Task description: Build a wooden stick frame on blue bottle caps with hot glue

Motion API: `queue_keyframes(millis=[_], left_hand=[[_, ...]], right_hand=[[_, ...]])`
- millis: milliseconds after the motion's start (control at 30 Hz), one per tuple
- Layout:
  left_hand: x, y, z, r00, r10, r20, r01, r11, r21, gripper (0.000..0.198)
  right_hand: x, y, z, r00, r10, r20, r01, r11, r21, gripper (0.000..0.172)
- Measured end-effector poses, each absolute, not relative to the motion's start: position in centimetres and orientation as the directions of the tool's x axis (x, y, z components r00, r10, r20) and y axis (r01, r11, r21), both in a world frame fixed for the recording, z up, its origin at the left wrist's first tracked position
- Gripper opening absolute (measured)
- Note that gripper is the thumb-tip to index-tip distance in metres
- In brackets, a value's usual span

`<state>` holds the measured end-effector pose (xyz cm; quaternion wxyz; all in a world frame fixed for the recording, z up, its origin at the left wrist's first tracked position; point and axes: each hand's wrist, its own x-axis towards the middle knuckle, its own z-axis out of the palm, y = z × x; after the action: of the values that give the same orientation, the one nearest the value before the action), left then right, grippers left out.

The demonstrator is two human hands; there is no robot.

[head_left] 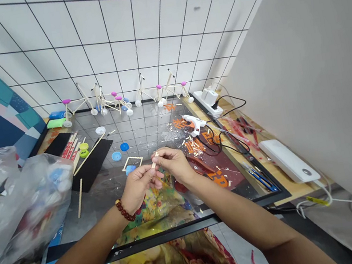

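Note:
My left hand (140, 185) and my right hand (175, 164) meet over the glass tabletop, both pinching a short pale wooden stick (154, 161). Whether it is one piece or two laid together I cannot tell. Fingers of both hands are closed around it, with part of the stick hidden. Just behind my left hand lies a small frame of thin wooden sticks (141, 160), with a blue piece (130, 169) at its near side. Red-handled pliers (201, 163) lie partly hidden beside my right forearm.
A white glue gun (195, 124) with a trailing black cord lies right of centre. Bike-like stick models (159, 93) line the wall. Bottle caps (116, 156), black card (95, 161) and a plastic bag (32, 201) are left; a power strip (207, 103) and blue-handled tools (261, 178) are right.

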<state>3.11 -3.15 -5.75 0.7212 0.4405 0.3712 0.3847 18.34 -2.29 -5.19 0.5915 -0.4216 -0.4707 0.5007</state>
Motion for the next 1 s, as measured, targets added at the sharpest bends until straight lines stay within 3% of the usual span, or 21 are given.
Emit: queue_keyframes(millis=[233, 667, 800, 867, 1000], left_hand=[[3.2, -3.2, -5.3, 0.409, 0.882, -0.233, -0.227, 0.346, 0.910, 0.044], [3.2, -3.5, -5.3, 0.514, 0.827, -0.228, -0.115, 0.329, 0.937, 0.049], [3.2, -3.8, -5.6, 0.466, 0.860, -0.210, -0.103, 0.289, 0.952, 0.040], [2.9, -3.6, -5.3, 0.427, 0.889, -0.167, -0.049, 0.208, 0.977, 0.037], [1.2, -0.8, -3.2, 0.138, 0.990, -0.002, 0.000, 0.002, 1.000, 0.031]], right_hand=[[18.7, -2.1, -5.3, 0.129, 0.984, 0.120, -0.237, 0.148, -0.960, 0.016], [18.8, -2.4, -5.0, -0.023, 0.990, 0.142, -0.183, 0.135, -0.974, 0.023], [18.7, -2.8, -4.5, -0.102, 0.976, 0.194, -0.094, 0.185, -0.978, 0.030], [18.6, -2.9, -4.6, -0.057, 0.982, 0.182, -0.115, 0.174, -0.978, 0.031], [18.8, -2.7, -5.3, 0.119, 0.992, 0.053, -0.225, 0.079, -0.971, 0.033]])
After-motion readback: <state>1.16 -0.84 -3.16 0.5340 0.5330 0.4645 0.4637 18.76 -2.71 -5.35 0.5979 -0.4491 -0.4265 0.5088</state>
